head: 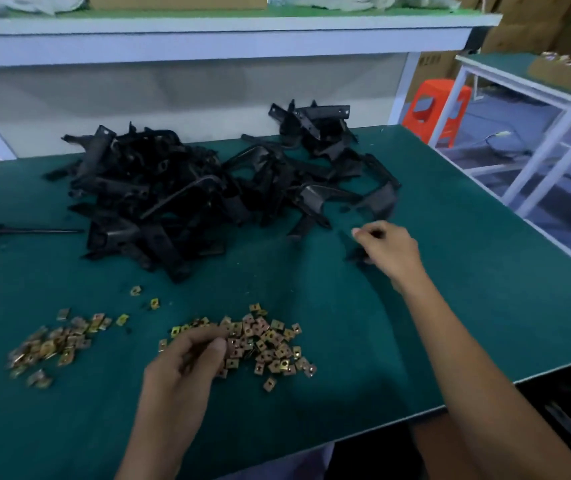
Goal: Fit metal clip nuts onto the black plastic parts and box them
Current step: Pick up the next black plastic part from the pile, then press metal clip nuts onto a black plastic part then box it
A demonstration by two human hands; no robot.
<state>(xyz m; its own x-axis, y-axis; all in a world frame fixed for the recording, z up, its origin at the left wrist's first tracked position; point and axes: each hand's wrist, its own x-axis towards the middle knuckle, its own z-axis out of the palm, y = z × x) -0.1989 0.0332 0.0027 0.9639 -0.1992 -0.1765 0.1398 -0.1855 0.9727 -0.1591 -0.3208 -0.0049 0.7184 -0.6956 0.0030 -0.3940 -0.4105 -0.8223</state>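
Factory assembly workshop: a green-matted table (450, 237) heaped with black plastic parts (145, 195) and clip nuts (266, 344), amid white shelving (208, 39) and cartons (526, 26).

Head view looks forward and down; near above the table (485, 271).

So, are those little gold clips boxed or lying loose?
Loose: the clips lie scattered in two flat heaps straight on the green table, with no box around them.

My left hand (187, 362) at the near pile of clip nuts (270, 344), a smaller pile of nuts (52, 344) to its left, the heap of plastic parts (159, 195) behind both, my right hand (389, 249) just right of that heap, one plastic part (352, 249) in it, all on the table (467, 271)
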